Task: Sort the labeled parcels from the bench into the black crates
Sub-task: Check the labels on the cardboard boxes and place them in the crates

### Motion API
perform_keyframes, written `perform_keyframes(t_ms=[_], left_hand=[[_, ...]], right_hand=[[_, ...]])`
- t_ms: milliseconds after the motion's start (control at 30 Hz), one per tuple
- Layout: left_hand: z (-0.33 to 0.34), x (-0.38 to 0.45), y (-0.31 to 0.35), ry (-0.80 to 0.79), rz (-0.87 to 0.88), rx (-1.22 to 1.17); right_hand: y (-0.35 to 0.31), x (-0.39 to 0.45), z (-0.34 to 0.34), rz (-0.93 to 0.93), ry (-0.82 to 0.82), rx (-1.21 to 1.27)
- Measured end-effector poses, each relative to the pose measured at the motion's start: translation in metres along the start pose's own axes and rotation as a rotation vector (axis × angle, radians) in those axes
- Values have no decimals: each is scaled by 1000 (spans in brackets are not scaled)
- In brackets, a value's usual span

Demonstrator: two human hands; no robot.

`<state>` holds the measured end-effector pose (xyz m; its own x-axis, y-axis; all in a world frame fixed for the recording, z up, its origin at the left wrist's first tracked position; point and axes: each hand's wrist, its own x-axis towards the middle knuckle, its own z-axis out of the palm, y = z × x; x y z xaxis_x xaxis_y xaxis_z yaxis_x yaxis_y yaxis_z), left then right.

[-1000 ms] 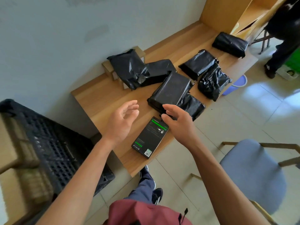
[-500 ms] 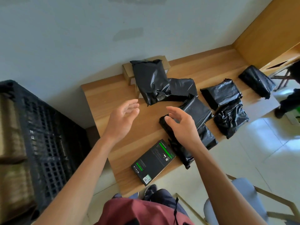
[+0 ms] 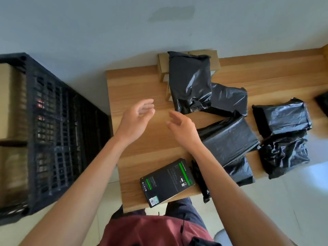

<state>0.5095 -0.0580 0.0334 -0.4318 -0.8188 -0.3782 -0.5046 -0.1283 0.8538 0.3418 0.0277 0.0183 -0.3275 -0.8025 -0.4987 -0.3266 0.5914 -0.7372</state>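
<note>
Setting: pale grey wall behind a wooden bench [image 3: 142, 82], pale tiled floor below its near edge.
Black crate [image 3: 58, 121]: stands at the far left beside the bench end, its lattice wall facing the bench; brown cardboard shows inside it at the left edge of view.
Left hand [image 3: 134, 121]: raised over the bare left part of the bench, palm turned toward the other hand, fingers loosely spread and slightly blurred, holding nothing.
Flat black box [image 3: 167, 181]: green stripes and a barcode sticker, lying at the near edge of the bench with one corner over the edge, below and between the two forearms.
Right hand [image 3: 184, 126]: held near the left hand, fingers relaxed and a little curved, empty; whether its heel touches the parcel behind it cannot be told.
Cardboard boxes [image 3: 163, 68]: small brown ones at the back of the bench against the wall, partly covered.
Tall black parcel [image 3: 190, 82]: lies over those boxes, its lower end crumpled.
Second black parcel [image 3: 229, 100]: touching the tall one on its right.
Flat black parcel [image 3: 229, 139]: just beside the right wrist, resting on another black bag [image 3: 239, 171] that overhangs the near edge.
Right-side parcels: a smooth one [image 3: 282, 118] with a crumpled one [image 3: 284, 155] just in front, touching it.
Person: red shirt [image 3: 150, 231] and dark trousers at the bottom of view.
</note>
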Motion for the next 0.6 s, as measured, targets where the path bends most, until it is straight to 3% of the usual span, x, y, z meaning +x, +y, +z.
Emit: perform_keyframes(t_ms=[233,600], left_hand=[[18,20,5,77,-99,23],[65,74,19,42,-123,90]], right_hand=[[-2,59,-12,-12,-130,25],[37,90,-80,13,63,-45]])
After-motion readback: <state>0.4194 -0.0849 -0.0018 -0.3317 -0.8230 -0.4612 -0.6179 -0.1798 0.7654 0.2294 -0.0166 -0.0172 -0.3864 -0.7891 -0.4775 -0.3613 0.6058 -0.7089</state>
